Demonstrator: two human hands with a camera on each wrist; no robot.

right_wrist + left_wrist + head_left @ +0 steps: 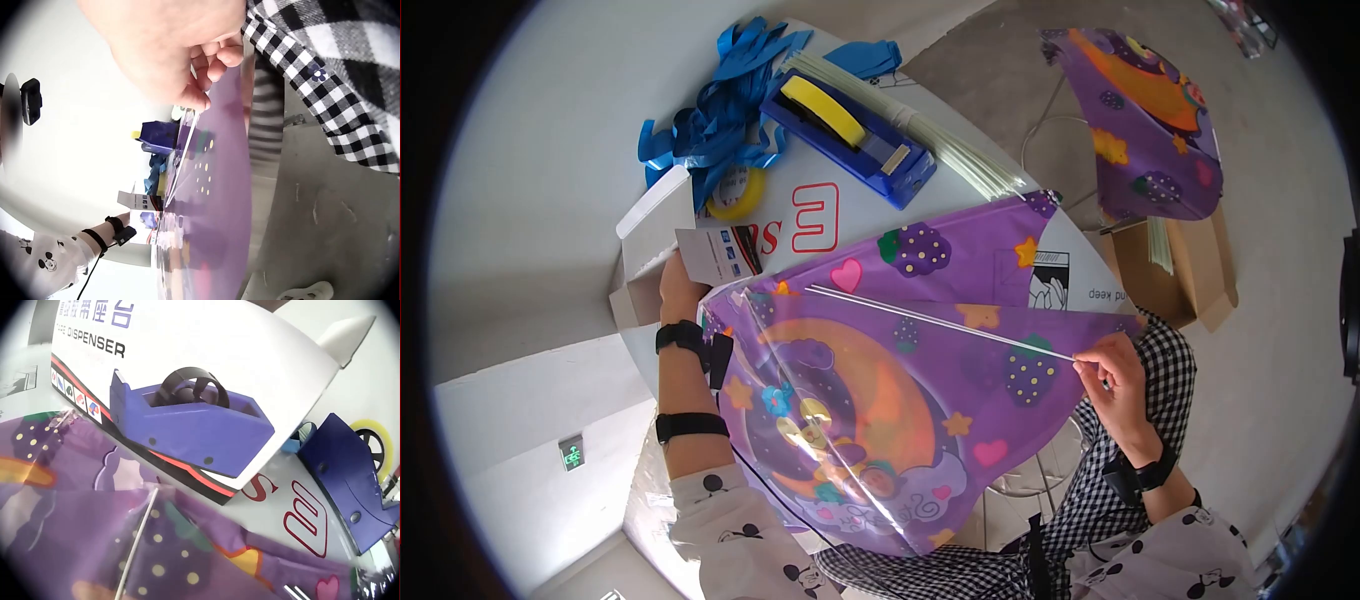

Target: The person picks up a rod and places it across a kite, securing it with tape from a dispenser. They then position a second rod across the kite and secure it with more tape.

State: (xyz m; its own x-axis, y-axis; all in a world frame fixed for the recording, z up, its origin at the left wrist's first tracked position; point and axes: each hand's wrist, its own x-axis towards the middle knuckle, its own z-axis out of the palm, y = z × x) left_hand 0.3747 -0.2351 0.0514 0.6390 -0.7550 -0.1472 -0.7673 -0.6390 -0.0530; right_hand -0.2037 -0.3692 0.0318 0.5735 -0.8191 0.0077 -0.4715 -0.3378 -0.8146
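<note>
My right hand [1115, 385] pinches the near ends of two thin white rods [940, 322] between thumb and fingertips. The rods slant across a purple kite [990, 405] printed with a moon, berries, stars and hearts, which is spread over the table edge and my lap. At the table's left, my left hand [683, 285] is at an open cardboard box [650, 235], its fingers hidden by a flap. In the left wrist view this white box [206, 369] shows a printed blue tape dispenser. The right wrist view shows the right fingertips [199, 100] at the rod ends.
A blue tape dispenser [850, 138] with a yellow roll stands beyond the kite. Around it lie blue ribbon [720, 110], a yellow tape roll [738, 192] and a bundle of pale rods [930, 135]. Another purple kite [1155, 130] and a brown carton [1190, 280] are off to the right.
</note>
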